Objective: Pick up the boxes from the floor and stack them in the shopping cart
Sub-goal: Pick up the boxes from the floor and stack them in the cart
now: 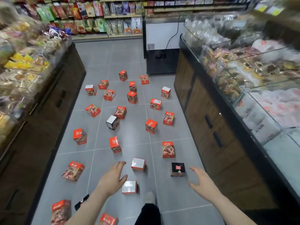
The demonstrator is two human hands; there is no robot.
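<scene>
While I watched through the head camera, both hands were stretched out over the grey tiled floor (129,59) with nothing in them. I took the white-topped box (129,187) nearest the feet as my landmark. My left hand (113,177) hovered just left of it, fingers spread wide and thumb pointing toward it, not touching as far as I could tell. My right hand (201,181) hung well to its right, open and curled like a claw, near a black box (178,169). Just beyond the landmark sat another white-topped box (138,164). Farther beyond it, many red boxes (151,126) lay scattered over the aisle, some upright, some tipped. A dark trouser leg and a pale shoe (150,197) showed just right of the landmark. Glass-fronted food cases (259,88) ran along the far right.
</scene>
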